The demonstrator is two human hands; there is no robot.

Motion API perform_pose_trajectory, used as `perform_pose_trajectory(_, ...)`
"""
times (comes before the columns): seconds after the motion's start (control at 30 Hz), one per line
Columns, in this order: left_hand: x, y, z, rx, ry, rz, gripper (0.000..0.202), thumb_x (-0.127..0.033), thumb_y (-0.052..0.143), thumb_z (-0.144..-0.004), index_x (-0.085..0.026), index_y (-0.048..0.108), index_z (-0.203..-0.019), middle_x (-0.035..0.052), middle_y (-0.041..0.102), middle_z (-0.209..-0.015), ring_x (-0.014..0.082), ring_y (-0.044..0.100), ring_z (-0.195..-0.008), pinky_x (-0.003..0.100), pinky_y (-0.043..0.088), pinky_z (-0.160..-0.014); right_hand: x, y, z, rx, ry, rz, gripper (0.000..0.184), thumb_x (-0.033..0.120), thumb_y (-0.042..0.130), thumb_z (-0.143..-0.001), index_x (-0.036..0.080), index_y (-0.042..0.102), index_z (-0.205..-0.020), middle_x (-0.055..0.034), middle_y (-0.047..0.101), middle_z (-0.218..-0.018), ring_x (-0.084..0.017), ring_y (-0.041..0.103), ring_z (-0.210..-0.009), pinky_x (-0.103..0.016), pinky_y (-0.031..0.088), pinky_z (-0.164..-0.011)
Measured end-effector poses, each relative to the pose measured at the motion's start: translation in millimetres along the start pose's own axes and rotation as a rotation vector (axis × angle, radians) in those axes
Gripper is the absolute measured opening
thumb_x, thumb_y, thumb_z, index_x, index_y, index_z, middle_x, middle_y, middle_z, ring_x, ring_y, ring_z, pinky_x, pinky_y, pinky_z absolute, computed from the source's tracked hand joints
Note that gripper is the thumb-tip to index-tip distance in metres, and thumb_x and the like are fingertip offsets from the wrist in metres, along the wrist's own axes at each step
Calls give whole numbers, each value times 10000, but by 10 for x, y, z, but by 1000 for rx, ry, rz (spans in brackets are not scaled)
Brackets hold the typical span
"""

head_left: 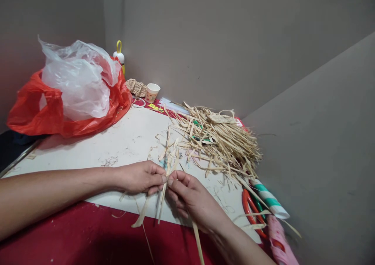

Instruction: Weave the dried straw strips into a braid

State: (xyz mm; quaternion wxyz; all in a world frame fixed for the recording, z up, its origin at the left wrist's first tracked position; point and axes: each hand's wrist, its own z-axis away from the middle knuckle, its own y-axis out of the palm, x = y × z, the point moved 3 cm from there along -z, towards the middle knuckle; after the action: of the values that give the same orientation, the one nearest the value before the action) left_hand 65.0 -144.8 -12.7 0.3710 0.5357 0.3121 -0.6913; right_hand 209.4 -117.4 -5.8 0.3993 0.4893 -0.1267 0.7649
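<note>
My left hand (148, 178) and my right hand (187, 191) meet over the white board, fingertips almost touching. Both pinch a thin braid of dry straw (168, 159), which runs away from me across the board. Loose straw ends hang from the fingers toward the front edge, and one long strand (198, 241) trails below my right hand. The exact crossing of the strands is hidden behind my fingertips. A large heap of straw (231, 140) lies beyond my right hand.
A red plastic bag (32, 109) with a clear bag (79, 77) stands at the back left. Behind are a paper cup (152, 93), a woven straw piece (136, 88) and a white-yellow bottle (118, 56). Red-handled scissors (249, 208) and a striped roll (269, 198) lie right, against grey walls.
</note>
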Motion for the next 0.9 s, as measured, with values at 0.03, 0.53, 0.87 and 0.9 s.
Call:
perform_pose_trajectory(0.03,6,2,-5,-15,-4,1,396,-454,400,-875,-170,448,-603,-56,426,-511,57,316,-450,189,289,-476,5,-9,5,-13,-6,43,328,465,622,-780,201,438,-717,110,380,-442,-33,218,-321,-151,191,-317)
perform_pose_trajectory(0.53,-7,51,-8,-193,-30,48,316,-313,425,-813,-178,415,-527,-67,353,-436,58,268,-412,209,200,-418,126,-31,75,-31,-192,614,316,418,476,-876,165,534,-695,37,395,-606,-100,354,-570,-203,309,-519)
perform_pose_trajectory(0.87,-42,95,-14,-196,62,-4,242,-219,419,-802,-147,589,-647,-52,467,-519,65,362,-489,190,280,-488,80,4,159,-52,-69,481,336,402,428,-882,172,560,-674,69,365,-437,-72,293,-381,-185,241,-382)
perform_pose_trajectory(0.9,-42,103,-16,-191,77,4,243,-212,414,-801,-144,589,-646,-38,512,-555,71,406,-521,189,311,-520,63,43,155,-57,-39,420,338,416,426,-876,175,547,-673,75,363,-413,-68,281,-350,-182,229,-358)
